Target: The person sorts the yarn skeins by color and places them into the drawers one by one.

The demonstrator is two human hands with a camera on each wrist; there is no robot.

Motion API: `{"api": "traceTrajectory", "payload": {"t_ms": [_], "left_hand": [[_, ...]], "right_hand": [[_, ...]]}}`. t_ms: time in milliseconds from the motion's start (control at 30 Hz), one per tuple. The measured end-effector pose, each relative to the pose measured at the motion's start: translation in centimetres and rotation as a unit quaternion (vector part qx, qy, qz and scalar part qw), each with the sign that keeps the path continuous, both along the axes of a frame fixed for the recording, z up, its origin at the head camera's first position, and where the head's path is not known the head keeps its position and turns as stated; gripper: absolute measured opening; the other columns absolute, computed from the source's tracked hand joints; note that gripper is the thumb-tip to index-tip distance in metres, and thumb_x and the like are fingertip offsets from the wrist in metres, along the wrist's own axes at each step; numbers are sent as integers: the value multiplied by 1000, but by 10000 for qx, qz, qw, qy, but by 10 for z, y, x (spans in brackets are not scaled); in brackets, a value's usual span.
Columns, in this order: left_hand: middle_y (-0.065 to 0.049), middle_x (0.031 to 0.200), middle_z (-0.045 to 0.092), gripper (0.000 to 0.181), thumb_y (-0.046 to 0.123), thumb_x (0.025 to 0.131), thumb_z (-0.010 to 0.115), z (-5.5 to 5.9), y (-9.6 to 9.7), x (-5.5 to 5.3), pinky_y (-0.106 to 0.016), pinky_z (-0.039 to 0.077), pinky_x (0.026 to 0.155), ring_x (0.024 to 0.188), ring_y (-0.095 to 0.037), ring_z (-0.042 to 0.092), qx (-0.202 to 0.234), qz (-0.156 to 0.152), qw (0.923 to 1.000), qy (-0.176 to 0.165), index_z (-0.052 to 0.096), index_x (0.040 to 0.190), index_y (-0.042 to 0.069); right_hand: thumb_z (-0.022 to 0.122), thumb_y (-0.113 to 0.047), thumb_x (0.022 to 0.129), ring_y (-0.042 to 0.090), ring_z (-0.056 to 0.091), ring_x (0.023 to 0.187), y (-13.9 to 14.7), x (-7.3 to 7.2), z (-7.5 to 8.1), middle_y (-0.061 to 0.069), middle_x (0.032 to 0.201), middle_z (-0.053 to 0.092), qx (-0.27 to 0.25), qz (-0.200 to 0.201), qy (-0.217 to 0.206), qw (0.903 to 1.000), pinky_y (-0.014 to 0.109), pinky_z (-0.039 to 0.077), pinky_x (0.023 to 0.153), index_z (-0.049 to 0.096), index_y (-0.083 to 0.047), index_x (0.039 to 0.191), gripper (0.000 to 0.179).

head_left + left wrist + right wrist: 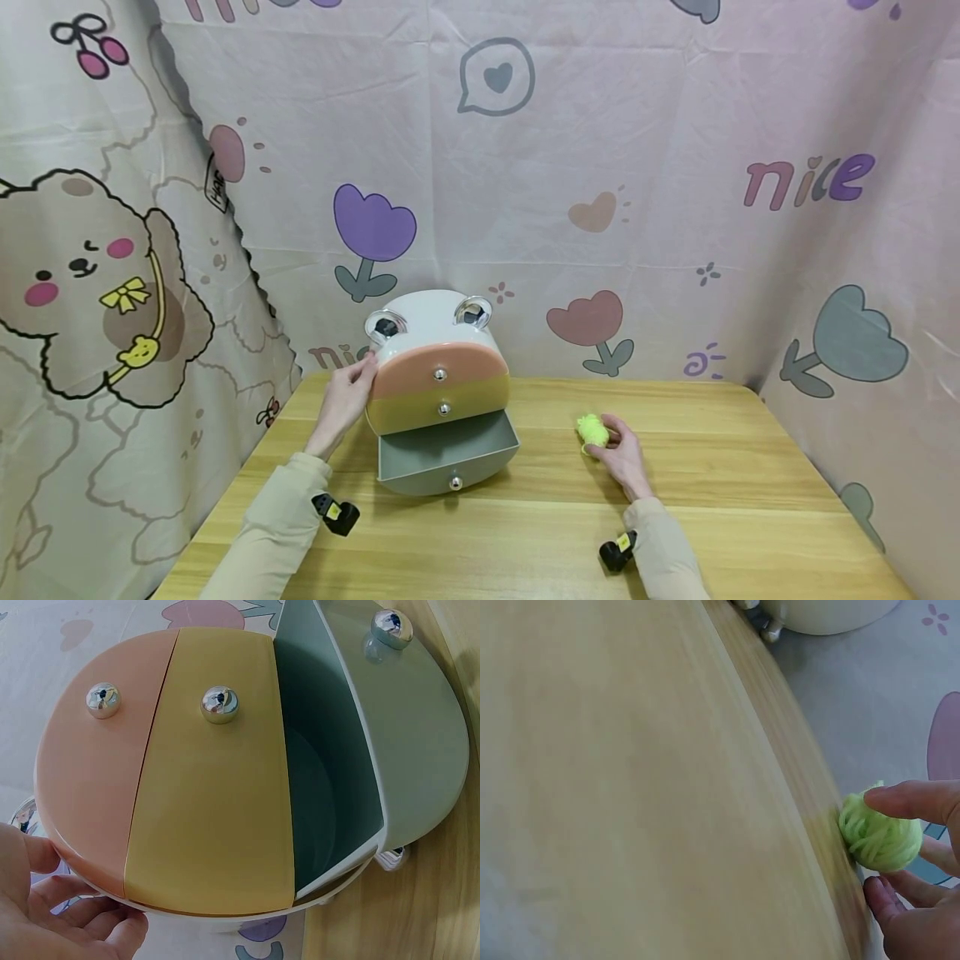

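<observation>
A small drawer cabinet (442,371) with a white top and frog-like eyes stands on the table, its grey-green bottom drawer (456,477) pulled out. Its orange drawer (105,772) and yellow drawer (210,795) are closed; each drawer has a round silver knob. My left hand (347,406) touches the cabinet's left side near the orange drawer, with loosely bent fingers in the left wrist view. To the right of the cabinet, my right hand (624,457) holds a ball of bright yellow-green yarn (879,834) between thumb and fingers, low over the table.
The wooden table (555,533) has a rounded back edge. Printed curtains (487,183) hang behind it and on both sides. A black wrist camera (336,514) sits on the left sleeve, another wrist camera (618,552) on the right.
</observation>
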State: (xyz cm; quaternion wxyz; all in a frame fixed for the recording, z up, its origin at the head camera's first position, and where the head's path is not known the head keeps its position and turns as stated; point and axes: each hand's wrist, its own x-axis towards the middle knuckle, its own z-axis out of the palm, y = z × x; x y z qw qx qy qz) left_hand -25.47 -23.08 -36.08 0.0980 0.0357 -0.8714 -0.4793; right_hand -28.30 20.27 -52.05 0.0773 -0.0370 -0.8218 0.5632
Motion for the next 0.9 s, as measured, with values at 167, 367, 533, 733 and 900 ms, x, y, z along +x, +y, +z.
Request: {"api": "traceTrajectory", "payload": {"t_ms": [167,367,533,733,900], "left_hand": [[-9,162,34,55,39,108,38,0,0,0,-50,22,127,153,-34,29,0,-2,10000,20,39,152,5],[-9,161,35,55,39,108,38,0,0,0,-50,22,127,153,-34,29,-8,10,10000,38,40,151,5],[-9,161,35,56,40,108,38,0,0,0,-50,22,127,153,-33,28,2,10,10000,43,40,151,5],[-9,161,35,56,40,108,38,0,0,0,-50,22,127,153,-33,28,0,6,10000,42,40,151,5],[-9,162,35,56,40,108,38,0,0,0,-50,23,126,153,-34,29,18,3,10000,16,40,152,5]], "right_hand": [[75,3,80,35,60,109,-1,0,0,33,130,57,43,-25,6,10000,14,45,77,48,7,142,68],[75,4,80,35,62,109,-1,0,0,33,130,59,-4,-56,-11,10000,12,46,75,51,8,139,64],[76,4,80,37,62,111,-2,2,1,33,130,58,-67,-38,-22,10000,10,46,75,53,8,137,61],[74,4,81,32,61,110,-3,4,3,31,130,59,-122,-60,-1,9999,10,46,77,56,9,134,56],[74,2,82,24,61,104,-4,6,4,29,129,60,-172,-107,-16,9998,11,47,77,58,8,132,53]]}}
